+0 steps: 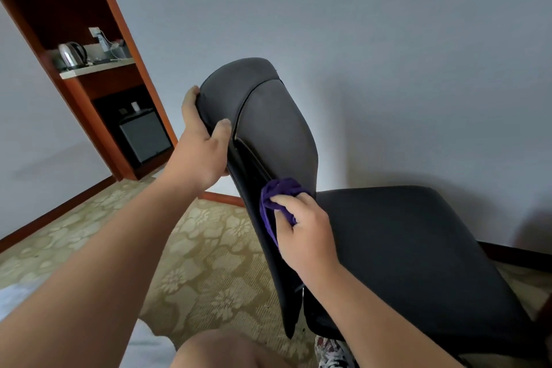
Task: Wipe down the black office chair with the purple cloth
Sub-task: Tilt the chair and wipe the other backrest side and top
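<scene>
Backrest of black office chair (274,128) in left hand (200,155) grip; purple cloth (279,191) in right hand (307,236) grip.

Left hand (200,155): fingers mostly behind chair back (268,128); shelf clutter (100,49) perhaps cables.

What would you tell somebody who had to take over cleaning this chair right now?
Left hand: grips the top corner of the backrest, steadying the black office chair.
Right hand: holds the bunched purple cloth, pressed against the backrest's side edge, low down near the seat.
Done: one picture cannot show how much has been wiped.
Left: probably finish that edge, then do the rest of the backrest and the seat.
</scene>
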`<state>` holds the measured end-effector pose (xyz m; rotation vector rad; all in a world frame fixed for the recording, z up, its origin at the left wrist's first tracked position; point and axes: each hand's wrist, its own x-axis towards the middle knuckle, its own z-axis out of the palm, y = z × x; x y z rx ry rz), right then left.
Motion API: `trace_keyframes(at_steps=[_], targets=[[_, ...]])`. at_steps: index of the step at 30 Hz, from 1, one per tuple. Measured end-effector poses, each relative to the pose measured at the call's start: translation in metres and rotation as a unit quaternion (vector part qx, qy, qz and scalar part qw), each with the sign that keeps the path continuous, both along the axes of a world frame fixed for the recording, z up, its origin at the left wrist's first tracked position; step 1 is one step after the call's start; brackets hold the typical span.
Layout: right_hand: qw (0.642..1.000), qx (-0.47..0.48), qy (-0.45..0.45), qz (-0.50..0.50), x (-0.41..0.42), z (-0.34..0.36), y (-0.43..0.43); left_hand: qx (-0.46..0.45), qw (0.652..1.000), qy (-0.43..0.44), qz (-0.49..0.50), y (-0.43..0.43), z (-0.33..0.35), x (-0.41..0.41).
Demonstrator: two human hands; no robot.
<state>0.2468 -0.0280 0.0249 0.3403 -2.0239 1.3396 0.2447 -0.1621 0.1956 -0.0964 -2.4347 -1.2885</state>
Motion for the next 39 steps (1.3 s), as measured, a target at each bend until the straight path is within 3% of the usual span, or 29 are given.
trace_keyframes(at_steps=[3, 5, 9, 12, 18, 25, 28, 33, 36, 39], targets=[[0.989, -0.145, -0.022, 0.028, 0.001, 0.031, -0.017, -0.012, 1.0, -0.005, 0.013, 0.001, 0.001, -0.003], [0.984, -0.164, -0.044, 0.06, 0.0, 0.058, -0.026, -0.016, 1.0, -0.009, 0.016, 0.001, 0.001, -0.004], [0.996, 0.061, -0.057, 0.044, -0.004, 0.075, -0.021, -0.006, 1.0, -0.02, 0.017, 0.0, 0.002, -0.004], [0.976, 0.209, -0.069, -0.005, -0.004, 0.068, -0.008, -0.014, 1.0, -0.015, 0.016, 0.0, 0.003, -0.005], [0.955, 0.271, -0.12, -0.024, 0.01, 0.076, -0.022, -0.002, 1.0, -0.023, 0.013, -0.003, 0.004, -0.007], [0.889, 0.42, -0.167, -0.068, 0.007, 0.112, -0.032, -0.038, 0.999, -0.029, 0.004, -0.006, 0.006, -0.008], [0.882, 0.436, -0.17, -0.057, 0.0, 0.125, -0.029, -0.053, 0.999, -0.008, 0.006, -0.009, 0.001, -0.012], [0.925, 0.367, -0.089, -0.048, -0.006, 0.106, -0.008, -0.076, 0.997, -0.005, -0.004, -0.014, -0.002, -0.011], [0.969, 0.231, -0.092, -0.003, -0.008, 0.087, 0.001, -0.069, 0.998, -0.003, -0.016, -0.014, -0.003, -0.012], [0.99, 0.075, -0.111, 0.032, -0.01, 0.071, 0.004, -0.057, 0.998, -0.006, -0.023, -0.014, -0.003, -0.012]])
